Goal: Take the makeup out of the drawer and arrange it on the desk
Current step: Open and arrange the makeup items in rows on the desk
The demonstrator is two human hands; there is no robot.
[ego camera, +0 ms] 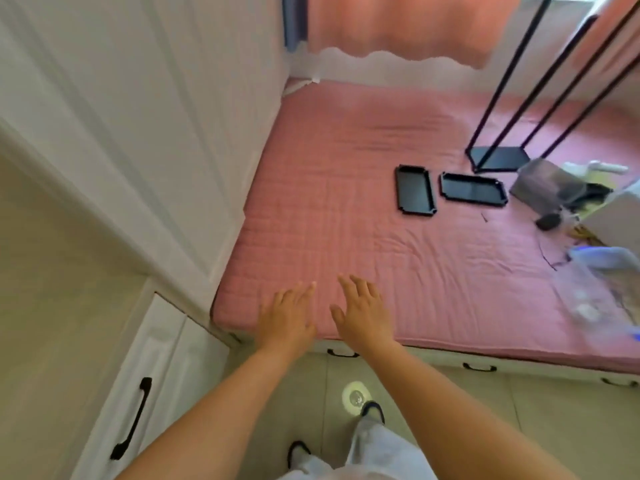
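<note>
Past the fingertips: pink quilted mattress (398, 237) on a white platform base with black drawer pulls (479, 367) along its front edge. White wardrobe panels (138, 116) on the left, pink curtain (398, 26) at the back, pale tiled floor (485, 427) underfoot.

Left hand (285, 318) and right hand (363, 313) are both stretched forward side by side over the mattress's near edge, palms down, fingers straight and spread, gripping nothing (can't tell if they touch the fabric).

No makeup identifiable. Well beyond the fingers, to the right: two black trays (415, 189), apart from each other. The left tray's long axis runs away from the person; the right tray (472, 191) lies crosswise. Further right, a black metal stand (498, 157), then a blurred clutter pile (561, 192); contents unreadable.

White cabinet door with a black handle (133, 417) sits below-left of the left hand.
</note>
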